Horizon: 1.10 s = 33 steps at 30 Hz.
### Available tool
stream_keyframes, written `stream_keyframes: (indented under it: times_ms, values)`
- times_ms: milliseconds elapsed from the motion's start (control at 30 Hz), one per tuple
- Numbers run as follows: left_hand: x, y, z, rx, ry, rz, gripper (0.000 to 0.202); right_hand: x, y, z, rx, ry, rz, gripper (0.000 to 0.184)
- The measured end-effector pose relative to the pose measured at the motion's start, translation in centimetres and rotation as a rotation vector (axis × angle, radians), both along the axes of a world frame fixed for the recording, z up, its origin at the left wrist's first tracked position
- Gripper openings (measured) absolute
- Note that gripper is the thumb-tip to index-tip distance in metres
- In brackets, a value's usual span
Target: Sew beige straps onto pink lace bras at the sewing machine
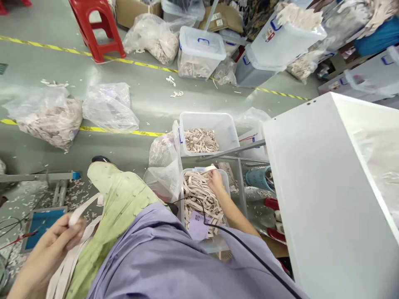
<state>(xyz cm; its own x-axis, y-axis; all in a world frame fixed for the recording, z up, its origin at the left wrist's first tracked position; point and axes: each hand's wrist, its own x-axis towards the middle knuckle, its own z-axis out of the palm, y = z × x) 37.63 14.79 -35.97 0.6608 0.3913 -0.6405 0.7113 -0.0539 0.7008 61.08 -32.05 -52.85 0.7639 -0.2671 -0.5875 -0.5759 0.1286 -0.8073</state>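
Note:
At the lower left, my left hand (59,241) pinches a cream fabric strip (82,209), which curves up and away from the fingertips. More long pale strips (64,270) hang below that hand, beside the leg in light green trousers. My right hand (215,181) reaches over a clear plastic bin (227,176) heaped with similar strips (199,191). Its fingers are closed on the end of a light strip (210,168) near the bin's far edge. A purple tag with a printed code (198,226) lies on the heap, and a black cable (230,234) crosses above it.
Beyond stands another clear bin (224,120), partly filled with short pieces. A white cabinet (311,187) rises at the right. Plastic bags (165,166) lean against the bins. Scraps litter the floor around a metal stand (59,178). A red stool (96,33) stands farther back.

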Motion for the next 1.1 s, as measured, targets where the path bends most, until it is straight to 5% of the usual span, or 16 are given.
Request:
stream_keyframes:
  times_ms: [100,200,400,533,633,700,767,933,1100]
  values:
    - [1.7,-2.2,0.7,-0.276,-0.129,0.198,0.036,2.7,6.3,3.7,0.339,-0.095,-0.046,0.049]
    - [3.2,-4.8,0.8,-0.438,-0.260,0.314,0.038,2.6,14.0,7.9,0.634,-0.120,0.028,0.048]
    - [4.8,-9.2,-1.3,-0.543,-0.370,0.443,0.060,-7.7,26.9,13.0,1.111,-0.066,0.434,0.044]
    - [4.2,-9.1,-2.5,-0.502,-0.406,0.566,0.057,-12.7,27.7,13.1,1.041,-0.191,0.891,0.045]
    - [2.5,-7.6,-2.0,-0.402,-0.434,0.585,0.058,-11.5,25.1,12.2,0.942,-0.245,1.336,0.029]
    - [1.3,-6.7,-1.1,-0.251,-0.437,0.436,0.052,-9.6,23.4,11.4,0.874,-0.289,1.563,0.058]
    - [0.3,-6.2,-0.3,-0.064,-0.402,0.190,0.046,-8.1,22.7,11.0,0.808,-0.339,1.584,0.072]
    - [-0.3,-6.5,0.3,0.441,-0.213,-0.264,0.038,-8.3,25.4,12.5,0.439,-0.584,1.463,0.048]
    - [-0.5,-7.6,-0.5,0.564,-0.025,-0.394,0.022,-9.3,28.8,13.9,0.292,-0.673,1.611,0.034]
